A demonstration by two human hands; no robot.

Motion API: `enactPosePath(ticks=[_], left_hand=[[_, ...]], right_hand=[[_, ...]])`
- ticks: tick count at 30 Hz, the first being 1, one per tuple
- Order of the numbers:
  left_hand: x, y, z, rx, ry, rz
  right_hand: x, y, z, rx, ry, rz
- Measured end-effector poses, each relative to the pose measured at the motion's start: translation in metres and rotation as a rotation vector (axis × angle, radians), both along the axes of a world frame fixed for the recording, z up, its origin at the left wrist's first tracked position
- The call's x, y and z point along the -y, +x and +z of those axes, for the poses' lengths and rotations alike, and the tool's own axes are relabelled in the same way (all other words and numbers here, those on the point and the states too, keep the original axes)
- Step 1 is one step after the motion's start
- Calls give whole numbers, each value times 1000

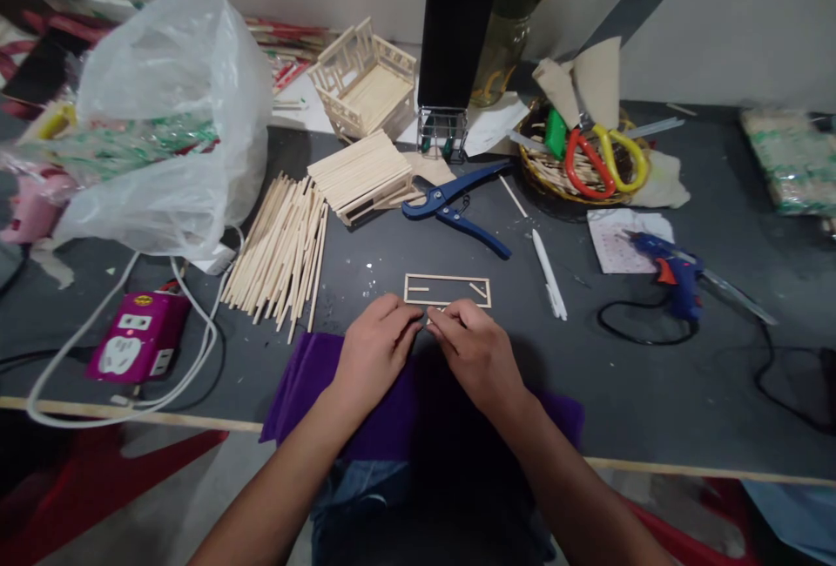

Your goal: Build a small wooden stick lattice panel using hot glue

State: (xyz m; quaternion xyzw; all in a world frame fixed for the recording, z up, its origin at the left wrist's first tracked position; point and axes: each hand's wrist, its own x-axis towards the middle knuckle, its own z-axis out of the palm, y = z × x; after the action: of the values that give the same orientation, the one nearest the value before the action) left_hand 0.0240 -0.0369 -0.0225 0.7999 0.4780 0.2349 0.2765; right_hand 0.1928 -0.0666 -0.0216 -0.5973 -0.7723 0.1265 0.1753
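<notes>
My left hand (384, 341) and my right hand (478, 348) meet with pinched fingers above a purple cloth (306, 383) at the table's front. A small pale piece of stick (429, 319) shows at the right fingertips; most of it is hidden. What the left fingers pinch, if anything, cannot be made out. Just beyond my hands lies a thin rectangular stick frame (448, 277), with short stick pieces (419, 289) inside it. A fanned pile of wooden sticks (278, 252) lies to the left. Blue cutters (450, 200) rest open behind the frame, and a white pen (549, 274) is to its right.
At the back stand a stick-built model (369, 87) and a slatted stick box (359, 170). A basket (555, 187) holds scissors (607, 170). A blue glue gun (676, 270) lies right. Left are a plastic bag (176, 70), a purple power box (140, 335) and a looped white cable (209, 340).
</notes>
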Motion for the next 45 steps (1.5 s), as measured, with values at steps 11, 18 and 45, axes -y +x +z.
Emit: enactPosePath(ticks=[11, 18, 45], left_hand=[[-1, -2, -1, 27, 19, -5], [-2, -3, -1, 28, 67, 23], [-8, -4, 0, 139, 126, 102]], right_hand=[[-1, -7, 2, -27, 4, -36], [-1, -9, 2, -17, -7, -50], [-40, 59, 20, 252, -63, -45]])
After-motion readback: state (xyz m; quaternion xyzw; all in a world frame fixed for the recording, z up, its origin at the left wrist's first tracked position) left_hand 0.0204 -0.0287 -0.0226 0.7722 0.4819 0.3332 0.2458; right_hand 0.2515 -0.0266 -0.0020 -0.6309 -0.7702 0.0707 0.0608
